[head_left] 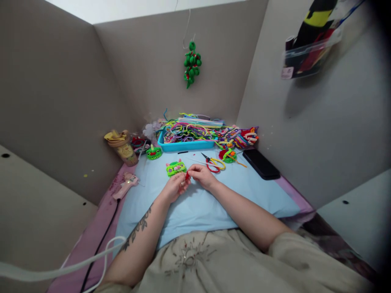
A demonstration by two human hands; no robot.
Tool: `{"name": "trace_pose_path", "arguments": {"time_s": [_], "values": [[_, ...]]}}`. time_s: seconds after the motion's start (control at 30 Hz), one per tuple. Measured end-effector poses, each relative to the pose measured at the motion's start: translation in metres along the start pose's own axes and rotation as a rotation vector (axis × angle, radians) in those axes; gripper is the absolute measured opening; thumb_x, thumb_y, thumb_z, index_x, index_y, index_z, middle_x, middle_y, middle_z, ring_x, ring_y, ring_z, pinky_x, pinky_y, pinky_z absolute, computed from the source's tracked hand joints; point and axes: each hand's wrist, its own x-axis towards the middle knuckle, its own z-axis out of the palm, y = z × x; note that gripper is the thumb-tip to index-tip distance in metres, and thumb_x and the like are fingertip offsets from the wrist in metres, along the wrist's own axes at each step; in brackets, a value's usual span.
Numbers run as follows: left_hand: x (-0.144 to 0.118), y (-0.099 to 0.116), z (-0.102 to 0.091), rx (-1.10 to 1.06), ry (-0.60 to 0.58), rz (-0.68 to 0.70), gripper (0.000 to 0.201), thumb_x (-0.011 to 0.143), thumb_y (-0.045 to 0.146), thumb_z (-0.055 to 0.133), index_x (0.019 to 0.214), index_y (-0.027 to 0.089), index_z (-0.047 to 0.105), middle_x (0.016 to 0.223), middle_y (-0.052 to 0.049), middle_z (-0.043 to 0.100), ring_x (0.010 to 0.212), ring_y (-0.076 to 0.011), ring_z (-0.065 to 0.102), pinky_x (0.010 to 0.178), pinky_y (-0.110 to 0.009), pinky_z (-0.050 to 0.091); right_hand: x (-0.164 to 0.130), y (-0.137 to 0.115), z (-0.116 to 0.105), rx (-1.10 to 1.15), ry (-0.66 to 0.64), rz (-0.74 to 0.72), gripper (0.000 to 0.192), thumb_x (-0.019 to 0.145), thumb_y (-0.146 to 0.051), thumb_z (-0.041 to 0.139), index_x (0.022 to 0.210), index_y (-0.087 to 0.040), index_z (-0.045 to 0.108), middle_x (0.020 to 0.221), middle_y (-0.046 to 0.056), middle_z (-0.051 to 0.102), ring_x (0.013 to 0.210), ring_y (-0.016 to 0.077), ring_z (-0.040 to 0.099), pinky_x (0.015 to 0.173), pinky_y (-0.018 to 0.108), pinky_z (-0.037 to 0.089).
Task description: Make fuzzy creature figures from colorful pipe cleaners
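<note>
The left hand (174, 186) and the right hand (200, 174) meet over the light blue mat (244, 191), fingertips pressed together on one small red piece (187, 176) pinched between them. Just beyond the hands lies one green fuzzy craft face (176, 167). To its right rests one pair of scissors (214, 163) with red and yellow handles, then one red-and-green round craft (227, 155). One black phone (261, 163) lies near the mat's right edge. Farther back stands one blue tray (186, 145) heaped with coloured pipe cleaners, too tangled to count. A second green craft (153, 152) sits left of the tray, one pink glue gun (126, 185) at the mat's left edge.
</note>
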Motion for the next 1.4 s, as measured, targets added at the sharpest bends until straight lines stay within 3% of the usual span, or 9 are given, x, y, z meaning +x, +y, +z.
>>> {"name": "trace_pose_path", "arguments": {"time_s": [0.1, 0.23, 0.33, 0.6, 0.83, 1.13, 1.4], "values": [[0.001, -0.002, 0.001, 0.138, 0.036, 0.091, 0.034, 0.075, 0.046, 0.063, 0.071, 0.014, 0.054, 0.049, 0.005, 0.047, 0.036, -0.0028, 0.033, 0.034, -0.017, 0.019, -0.001, 0.0, 0.001, -0.086, 0.024, -0.077, 0.017, 0.065, -0.03, 0.071, 0.067, -0.016, 0.062, 0.061, -0.002, 0.061, 0.055, 0.01, 0.051, 0.055, 0.024, 0.039], [0.003, -0.006, -0.001, 0.237, 0.11, 0.137, 0.035, 0.078, 0.047, 0.058, 0.068, 0.013, 0.057, 0.042, 0.006, 0.045, 0.033, -0.0034, 0.031, 0.035, -0.018, 0.019, -0.002, 0.001, 0.002, -0.154, 0.045, -0.106, 0.015, 0.068, -0.03, 0.069, 0.069, -0.016, 0.062, 0.064, -0.001, 0.062, 0.063, 0.0125, 0.056, 0.064, 0.027, 0.044], [0.004, -0.006, -0.002, 0.193, 0.139, 0.133, 0.036, 0.075, 0.047, 0.061, 0.064, 0.013, 0.057, 0.043, 0.005, 0.046, 0.033, -0.0034, 0.032, 0.034, -0.019, 0.017, -0.004, -0.001, 0.002, -0.217, 0.028, -0.146, 0.014, 0.071, -0.03, 0.067, 0.071, -0.016, 0.063, 0.066, 0.0, 0.062, 0.065, 0.0138, 0.058, 0.066, 0.028, 0.045], [0.006, -0.008, -0.009, -0.035, 0.102, -0.001, 0.029, 0.066, 0.038, 0.07, 0.066, 0.012, 0.055, 0.048, 0.005, 0.048, 0.034, -0.0013, 0.03, 0.033, -0.017, 0.013, -0.012, -0.007, 0.007, -0.582, 0.06, -0.481, 0.01, 0.077, -0.023, 0.061, 0.07, -0.018, 0.067, 0.068, 0.003, 0.059, 0.068, 0.0148, 0.054, 0.064, 0.028, 0.042], [0.005, -0.004, -0.011, -0.089, 0.066, -0.043, 0.034, 0.07, 0.042, 0.068, 0.078, 0.011, 0.059, 0.061, 0.0, 0.054, 0.039, -0.0009, 0.033, 0.033, -0.015, 0.012, -0.005, 0.0, 0.001, -0.45, 0.093, -0.36, 0.009, 0.076, -0.025, 0.063, 0.074, -0.018, 0.068, 0.072, 0.003, 0.061, 0.069, 0.0144, 0.056, 0.066, 0.027, 0.044], [0.005, -0.005, -0.014, -0.104, 0.065, -0.035, 0.031, 0.071, 0.039, 0.068, 0.072, 0.012, 0.054, 0.055, 0.005, 0.045, 0.037, -0.0005, 0.029, 0.033, -0.014, 0.011, -0.002, 0.0, -0.001, -0.28, 0.025, -0.233, 0.012, 0.072, -0.029, 0.067, 0.076, -0.018, 0.071, 0.076, 0.002, 0.063, 0.074, 0.0146, 0.056, 0.071, 0.028, 0.042], [0.001, 0.0, -0.011, -0.149, -0.059, -0.142, 0.026, 0.075, 0.034, 0.061, 0.067, 0.014, 0.048, 0.049, 0.007, 0.04, 0.034, -0.0005, 0.026, 0.032, -0.013, 0.011, 0.003, 0.012, -0.006, -0.093, -0.04, -0.039, 0.02, 0.067, -0.032, 0.071, 0.082, -0.018, 0.07, 0.056, -0.004, 0.053, 0.049, 0.0081, 0.038, 0.049, 0.023, 0.03]]}}
